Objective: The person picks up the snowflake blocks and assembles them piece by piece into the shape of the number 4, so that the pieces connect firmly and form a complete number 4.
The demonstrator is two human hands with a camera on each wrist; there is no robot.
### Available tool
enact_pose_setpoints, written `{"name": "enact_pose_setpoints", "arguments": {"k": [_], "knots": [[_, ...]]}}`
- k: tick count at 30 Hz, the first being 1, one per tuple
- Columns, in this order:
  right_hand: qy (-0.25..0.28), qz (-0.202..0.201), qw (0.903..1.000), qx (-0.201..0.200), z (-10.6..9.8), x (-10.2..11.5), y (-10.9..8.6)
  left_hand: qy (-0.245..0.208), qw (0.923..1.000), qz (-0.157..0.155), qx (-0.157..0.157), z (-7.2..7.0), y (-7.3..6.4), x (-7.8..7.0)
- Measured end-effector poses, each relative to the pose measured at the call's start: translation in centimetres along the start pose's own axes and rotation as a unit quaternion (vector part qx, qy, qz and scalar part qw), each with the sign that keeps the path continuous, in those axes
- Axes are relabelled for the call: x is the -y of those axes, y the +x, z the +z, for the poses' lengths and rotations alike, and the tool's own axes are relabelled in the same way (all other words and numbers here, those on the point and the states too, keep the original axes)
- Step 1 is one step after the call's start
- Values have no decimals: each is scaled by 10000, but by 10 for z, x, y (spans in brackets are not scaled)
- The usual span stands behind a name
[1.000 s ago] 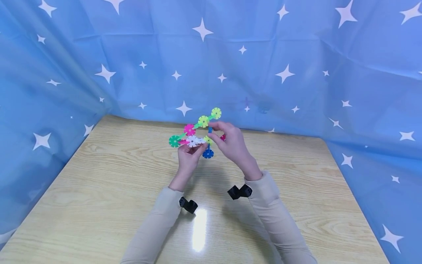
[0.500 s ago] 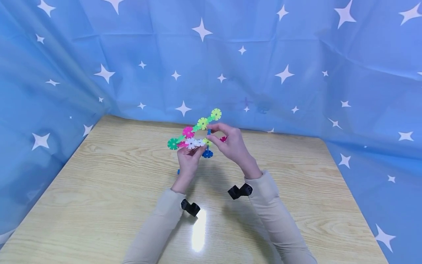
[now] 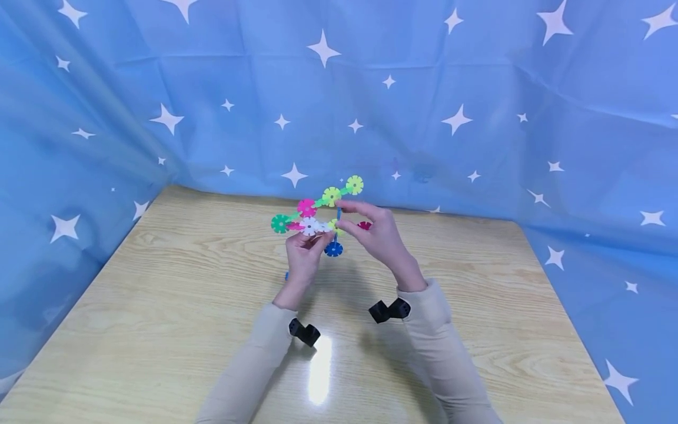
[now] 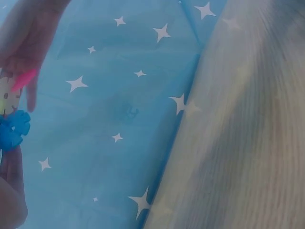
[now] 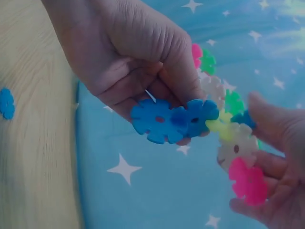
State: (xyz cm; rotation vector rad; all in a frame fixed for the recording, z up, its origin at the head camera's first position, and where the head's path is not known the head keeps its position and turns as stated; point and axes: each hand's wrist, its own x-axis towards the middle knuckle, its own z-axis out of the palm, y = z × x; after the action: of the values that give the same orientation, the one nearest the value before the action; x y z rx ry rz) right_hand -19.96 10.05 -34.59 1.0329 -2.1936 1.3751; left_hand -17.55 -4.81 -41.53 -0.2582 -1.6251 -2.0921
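An assembly of notched plastic snowflake discs is held above the table. Its white disc [image 3: 309, 226] sits over the left hand [image 3: 304, 257], whose thumb and fingers grip the chain nearby. Green, pink and yellow-green discs [image 3: 331, 196] run up to the right. From the middle hangs a blue disc [image 3: 333, 249], joined to another in the right wrist view. The right hand [image 3: 382, 238] pinches a blue disc [image 3: 339, 214], edge-on, between thumb and forefinger. A crimson disc [image 3: 364, 225] shows beyond this hand. In the left wrist view, only blue [image 4: 13, 130], white and pink discs show.
A loose blue disc [image 5: 6, 103] lies on the wooden table [image 3: 175, 306], partly hidden by the left wrist in the head view. Behind the table hangs a blue curtain [image 3: 243, 76] with white stars. Each wrist wears a black camera.
The assembly dipped slightly, then rose and shifted a little right, with both hands keeping their hold. The right hand moved slightly right. The loose blue disc came into view beside the left wrist.
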Motion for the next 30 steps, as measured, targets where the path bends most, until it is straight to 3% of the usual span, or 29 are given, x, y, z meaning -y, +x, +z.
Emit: {"name": "enact_pose_setpoints", "arguments": {"k": [4,6,8,11,14,18,23,30], "knots": [[700,315,9950,-633,0,-9,-4,6,9997,-61,-247,-6,3,-2],[987,689,9884,-926,2,-17,-7,-16,9990,-25,-436,-11,5,-3],[979,1165,9835,-976,8,-27,-10,-115,9981,1,-608,-17,7,-3],[674,2009,9759,-513,23,-40,-16,-253,9974,-8,-679,-24,10,-6],[350,2374,9702,328,45,-50,-24,-421,9970,-74,-638,-28,11,-9],[198,2443,9617,1231,77,-60,-33,-583,9965,-112,-583,-31,12,-13],[-74,2595,9475,1866,108,-66,-42,-492,9970,-143,-572,-33,11,-13],[-762,1923,9511,2296,131,-67,-39,-391,9977,-47,-543,-35,10,-13]]}}
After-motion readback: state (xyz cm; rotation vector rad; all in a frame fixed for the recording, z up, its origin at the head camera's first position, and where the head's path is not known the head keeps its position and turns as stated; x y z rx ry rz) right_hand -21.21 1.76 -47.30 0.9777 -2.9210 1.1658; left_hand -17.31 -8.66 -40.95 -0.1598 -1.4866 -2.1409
